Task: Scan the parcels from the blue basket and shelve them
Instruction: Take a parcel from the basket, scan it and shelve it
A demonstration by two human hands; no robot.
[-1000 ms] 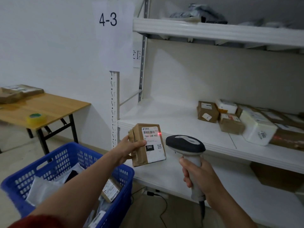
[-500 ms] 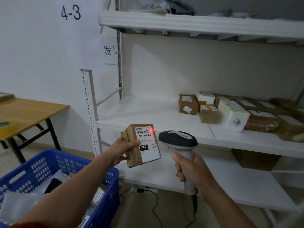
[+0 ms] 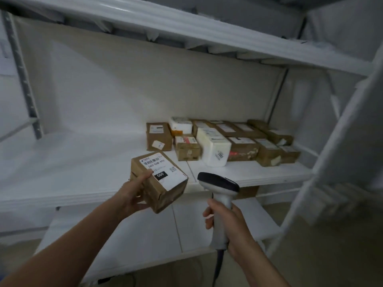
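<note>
Head view only. Grips a brown parcel [image 3: 165, 193] with the left hand [image 3: 132, 196], thumb laid on the top face beside the white label [image 3: 163, 171], fingers curled beneath. Holds it in the air just in front of the middle shelf [image 3: 72, 164], at its front edge, tilted, label up, not touching the board. Clasps a grey scanner [image 3: 218, 183] in the right hand [image 3: 227, 224], fingers wrapped round the handle, head raised level with the shelf's front edge, cable hanging below. Finds no red beam on the label. Records a cluster of shelved parcels [image 3: 242, 149] on the right half of the shelf, packed side by side, with a white one [image 3: 213, 149] toward the front. Does not show the blue basket. Judges the step in hand to be shelving rather than scanning: parcel presented to the shelf, not yet set down. Calls next for a reach forward over the shelf's front edge, a level set-down just left of the cluster, label kept up, then release. Cautions against nudging the nearest shelved box.
</note>
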